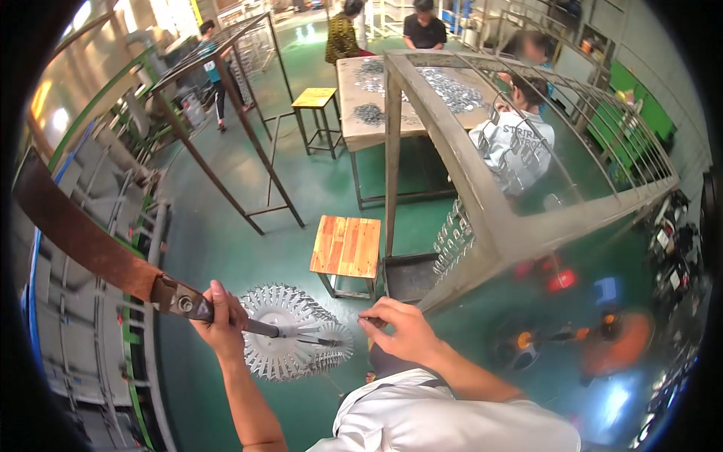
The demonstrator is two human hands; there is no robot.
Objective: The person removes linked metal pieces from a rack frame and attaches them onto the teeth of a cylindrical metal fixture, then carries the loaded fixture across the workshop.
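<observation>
My left hand (221, 322) is closed around the upper end of a grey metal rod (262, 328), just below a bracket (179, 299) that joins a rusty curved bar (90, 233). Under the rod hangs a round rack (273, 320) with rings of small shiny metal pieces (260, 365) fanned around it. My right hand (407, 329) is raised to the right of the rack, apart from it. Its fingers are pinched together at a small dark thing, too unclear to name.
A wooden stool (345, 247) stands ahead, with another stool (314, 99) behind it. People are around a table (352, 128) bearing piles of small metal parts (452, 89). A metal frame (482, 203) rises at right, above a dark tray (410, 277); another frame (256, 162) stands at left.
</observation>
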